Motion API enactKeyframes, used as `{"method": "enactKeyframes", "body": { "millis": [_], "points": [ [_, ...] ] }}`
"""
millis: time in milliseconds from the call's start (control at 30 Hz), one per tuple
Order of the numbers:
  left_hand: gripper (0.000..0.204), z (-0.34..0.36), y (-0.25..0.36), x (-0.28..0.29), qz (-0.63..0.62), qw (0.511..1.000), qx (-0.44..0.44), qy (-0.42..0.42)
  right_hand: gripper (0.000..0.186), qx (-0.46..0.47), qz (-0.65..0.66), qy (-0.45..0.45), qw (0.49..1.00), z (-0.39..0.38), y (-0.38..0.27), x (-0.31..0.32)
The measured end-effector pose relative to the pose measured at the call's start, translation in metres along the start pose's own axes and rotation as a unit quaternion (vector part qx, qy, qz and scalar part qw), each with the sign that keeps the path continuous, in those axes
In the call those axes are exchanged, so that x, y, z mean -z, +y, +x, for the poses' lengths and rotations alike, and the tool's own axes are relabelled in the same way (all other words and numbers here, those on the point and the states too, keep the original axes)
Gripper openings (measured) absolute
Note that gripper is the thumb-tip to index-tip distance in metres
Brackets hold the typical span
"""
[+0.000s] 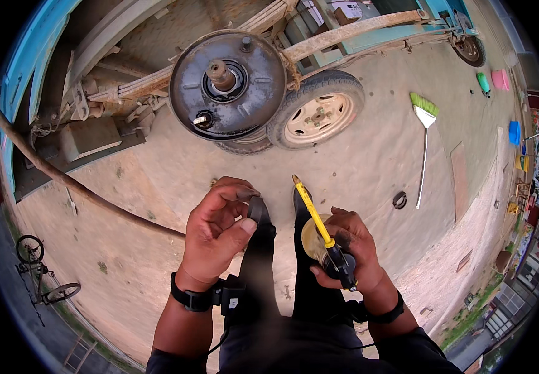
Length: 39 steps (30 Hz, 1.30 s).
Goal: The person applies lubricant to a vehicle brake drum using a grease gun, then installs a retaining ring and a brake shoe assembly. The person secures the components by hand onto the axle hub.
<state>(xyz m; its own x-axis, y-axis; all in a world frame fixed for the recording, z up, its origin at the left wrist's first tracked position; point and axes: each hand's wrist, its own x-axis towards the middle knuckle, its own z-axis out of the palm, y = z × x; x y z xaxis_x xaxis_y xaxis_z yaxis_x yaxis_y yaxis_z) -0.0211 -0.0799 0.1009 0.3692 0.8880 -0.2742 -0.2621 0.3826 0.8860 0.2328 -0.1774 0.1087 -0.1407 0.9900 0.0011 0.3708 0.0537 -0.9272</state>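
Note:
My right hand [355,246] is closed round an oil can with a pale see-through body [313,238], a black top and a long yellow spout [313,212] ending in a brass-coloured tip, pointing away from me. My left hand [214,227] is raised to its left, fingers curled and thumb bent toward the index finger. A small dark piece [257,209] shows at those fingertips; against my dark trouser leg I cannot tell its kind. Beyond both hands stands a dark round brake backing plate [185,81] with a rusty axle stub [221,76] at its middle. Neither hand touches it.
A wheel with a tyre [319,115] leans beside the plate, under a blue vehicle's frame [344,31]. A long wooden pole [88,193] crosses the left. On the concrete right lie a green broom [425,124] and a black ring [399,199]. A bicycle [42,271] is far left.

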Motion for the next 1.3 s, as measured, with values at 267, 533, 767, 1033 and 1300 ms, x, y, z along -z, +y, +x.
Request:
{"method": "enactKeyframes", "body": {
  "millis": [267,533,767,1033,1300],
  "points": [
    [0.038,0.0,-0.004,-0.018,-0.163,0.984,0.034,-0.057,0.059,-0.054,-0.003,0.051,0.997,-0.037,-0.018,0.008],
    [0.04,-0.008,-0.025,-0.032,-0.21,0.968,0.126,-0.054,0.075,-0.067,-0.081,0.111,0.988,-0.104,0.004,0.009],
    [0.037,-0.034,-0.031,-0.024,-0.331,0.932,0.141,-0.053,0.076,-0.039,-0.07,0.088,0.993,-0.107,-0.006,0.0],
    [0.034,0.005,0.057,-0.004,0.236,0.945,-0.142,0.175,0.073,0.019,-0.07,0.009,0.997,-0.077,-0.022,0.007],
    [0.036,0.091,0.112,-0.021,0.6,0.719,-0.307,0.17,0.067,0.033,-0.061,-0.002,0.998,-0.068,-0.022,0.023]
  ]
}}
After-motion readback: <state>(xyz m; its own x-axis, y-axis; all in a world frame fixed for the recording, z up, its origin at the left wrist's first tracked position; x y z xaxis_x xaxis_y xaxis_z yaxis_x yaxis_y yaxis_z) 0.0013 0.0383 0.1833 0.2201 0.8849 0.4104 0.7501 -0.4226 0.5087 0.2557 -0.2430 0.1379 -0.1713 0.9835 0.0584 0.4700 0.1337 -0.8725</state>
